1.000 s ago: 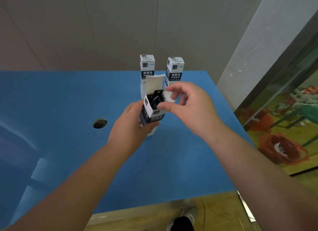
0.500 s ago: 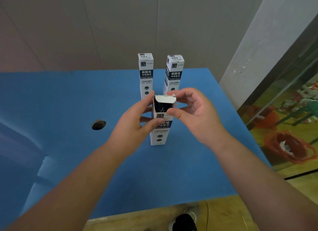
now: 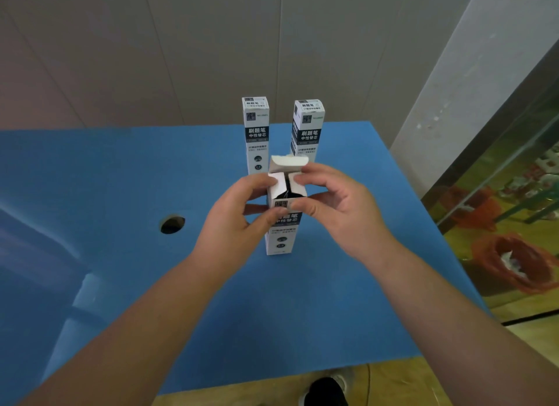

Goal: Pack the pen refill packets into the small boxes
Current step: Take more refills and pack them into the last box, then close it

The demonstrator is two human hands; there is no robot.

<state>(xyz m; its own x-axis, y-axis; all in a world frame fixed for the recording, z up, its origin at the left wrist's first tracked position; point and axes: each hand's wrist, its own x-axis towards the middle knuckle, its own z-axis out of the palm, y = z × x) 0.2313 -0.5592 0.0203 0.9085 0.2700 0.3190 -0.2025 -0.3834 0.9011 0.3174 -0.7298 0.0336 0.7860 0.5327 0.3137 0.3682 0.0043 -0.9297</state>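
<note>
A tall white and dark-blue refill box (image 3: 281,236) stands upright on the blue table (image 3: 121,179), its top end open. My left hand (image 3: 233,221) grips its left side and presses the left side flap inward. My right hand (image 3: 335,206) grips the right side and presses the right side flap inward. The main lid flap (image 3: 289,162) still stands up behind them. Dark contents show in the gap between the flaps. Two closed boxes of the same kind stand behind, one at the left (image 3: 256,133) and one at the right (image 3: 308,130).
A round hole (image 3: 172,224) pierces the table to the left of my hands. The table's right edge drops off beside a glass partition (image 3: 499,194). A grey wall rises behind the table. A dark shoe (image 3: 326,392) shows below the near edge.
The box went from tilted in my left hand to standing upright on the table. Both hands now fold its two side flaps inward; the top was wide open before.
</note>
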